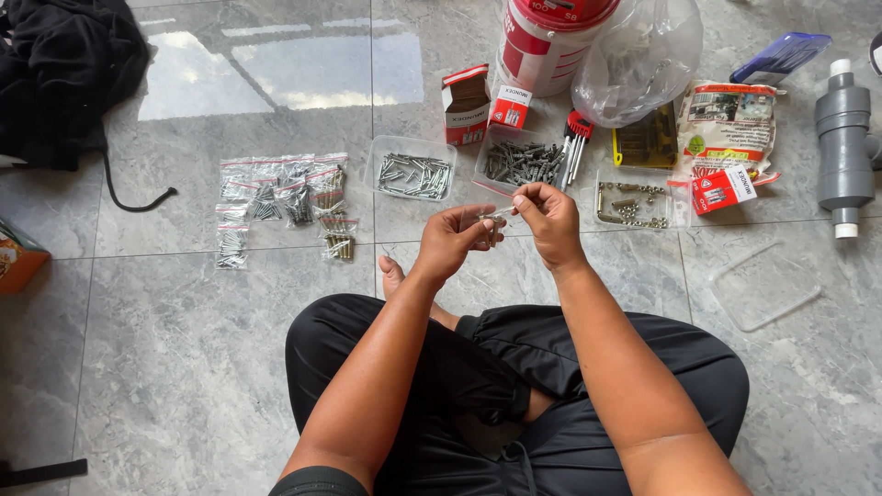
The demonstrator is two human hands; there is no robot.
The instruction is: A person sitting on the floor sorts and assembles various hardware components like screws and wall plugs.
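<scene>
Head-camera view, looking down at your lap: you sit cross-legged on a grey tiled floor (pixel 184 367) in black trousers, both forearms reaching forward. Your left hand (pixel 452 241) is curled, fingertips pinching a small clear plastic bag (pixel 494 220) of screws; your right hand (pixel 548 219) pinches the bag's upper edge between thumb and forefinger. The bag hangs between the two hands, above the floor, just past your knees. It looks light and limp, the film slick, the metal inside hard and pointed, so the sealed top edge seems the safest place to hold.

Beyond your hands sit three clear trays: one of screws (pixel 414 174), one of grey wall plugs (pixel 524 162), one of nuts and bolts (pixel 634 202). To the left lie filled little bags in rows (pixel 280 197). Farther off stand a red-and-white bucket (pixel 542 41), small red boxes (pixel 467 103) and a grey pipe fitting (pixel 843 152).
</scene>
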